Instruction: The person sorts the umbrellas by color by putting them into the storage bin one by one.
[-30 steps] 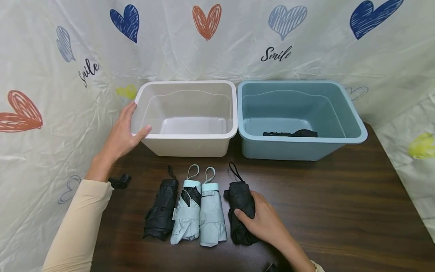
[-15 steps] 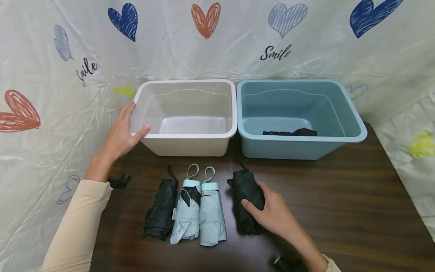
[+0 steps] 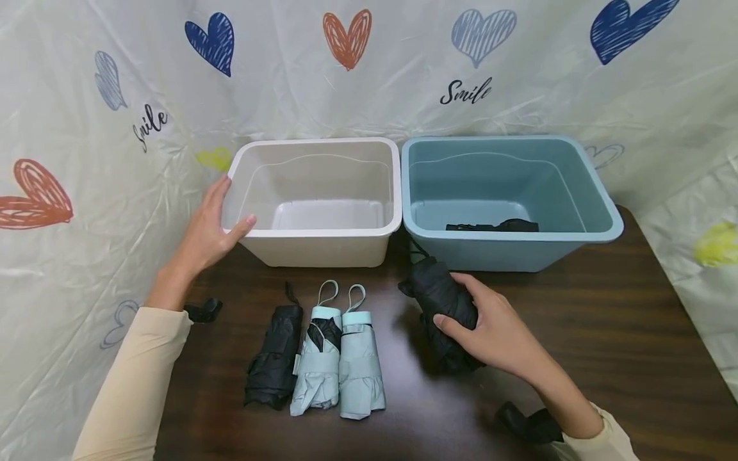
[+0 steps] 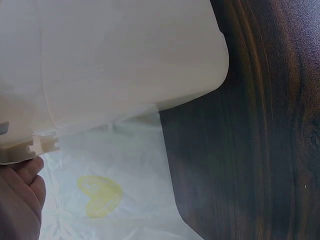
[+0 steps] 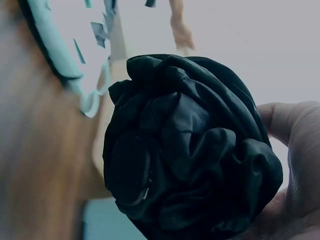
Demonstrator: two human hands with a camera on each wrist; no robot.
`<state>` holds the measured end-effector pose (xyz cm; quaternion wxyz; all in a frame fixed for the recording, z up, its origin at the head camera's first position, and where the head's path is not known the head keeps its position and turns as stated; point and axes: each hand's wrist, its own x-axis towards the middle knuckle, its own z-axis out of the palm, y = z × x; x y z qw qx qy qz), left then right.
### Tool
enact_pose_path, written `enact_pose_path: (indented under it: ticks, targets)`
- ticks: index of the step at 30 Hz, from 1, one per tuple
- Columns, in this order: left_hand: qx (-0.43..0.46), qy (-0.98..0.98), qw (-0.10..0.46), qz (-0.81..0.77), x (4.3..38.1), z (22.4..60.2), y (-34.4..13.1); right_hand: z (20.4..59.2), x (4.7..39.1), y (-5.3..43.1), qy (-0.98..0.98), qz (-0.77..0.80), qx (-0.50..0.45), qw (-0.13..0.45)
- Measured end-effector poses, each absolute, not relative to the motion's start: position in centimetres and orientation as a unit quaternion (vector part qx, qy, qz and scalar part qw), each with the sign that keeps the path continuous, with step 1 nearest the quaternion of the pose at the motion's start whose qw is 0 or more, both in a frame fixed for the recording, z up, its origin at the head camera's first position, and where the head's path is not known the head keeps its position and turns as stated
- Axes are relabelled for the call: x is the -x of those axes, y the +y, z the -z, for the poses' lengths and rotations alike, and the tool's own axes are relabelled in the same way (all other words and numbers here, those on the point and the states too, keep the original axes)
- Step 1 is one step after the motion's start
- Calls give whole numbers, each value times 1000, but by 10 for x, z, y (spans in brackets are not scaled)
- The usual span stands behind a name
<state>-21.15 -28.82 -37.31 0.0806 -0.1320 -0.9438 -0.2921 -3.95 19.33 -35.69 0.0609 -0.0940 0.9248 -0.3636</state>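
Observation:
My right hand [image 3: 490,323] grips a folded black umbrella [image 3: 441,301], raised off the table and tilted, its wrist loop near the blue bin's front. The right wrist view shows the gathered end of this black umbrella [image 5: 185,150] close up. At the left, my left hand [image 3: 207,230] holds the rim of a beige plastic bin [image 3: 323,250], thumb over the front corner; its curled fingers [image 4: 31,170] show under the rim in the left wrist view. Between the hands lie another black umbrella [image 3: 273,358] and two light blue umbrellas, the left one [image 3: 317,378] and the right one [image 3: 361,371].
A blue plastic bin [image 3: 473,250] stands right beside the beige one, with a black item [image 3: 513,225] partly visible inside. Both bins are at the back of the dark wooden table [image 3: 605,333], against a white cloth [image 3: 403,70] printed with hearts.
My right hand has lifted the black umbrella off the table and carried it right and toward the bins. My left hand stays at the beige bin's rim.

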Motion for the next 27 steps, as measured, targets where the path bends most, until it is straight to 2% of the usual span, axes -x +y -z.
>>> enact_pose_path:
  ticks: [8,20,27]
  targets:
    - [134,-945,78,287,213,370,-291,320,64,215,925,362,103,42]
    - [135,-947,77,283,214,368,-289,275,120,258,951,298,81,-13]
    - [132,-945,74,289,213,372,-290,255,157,276,958,267,106,0]
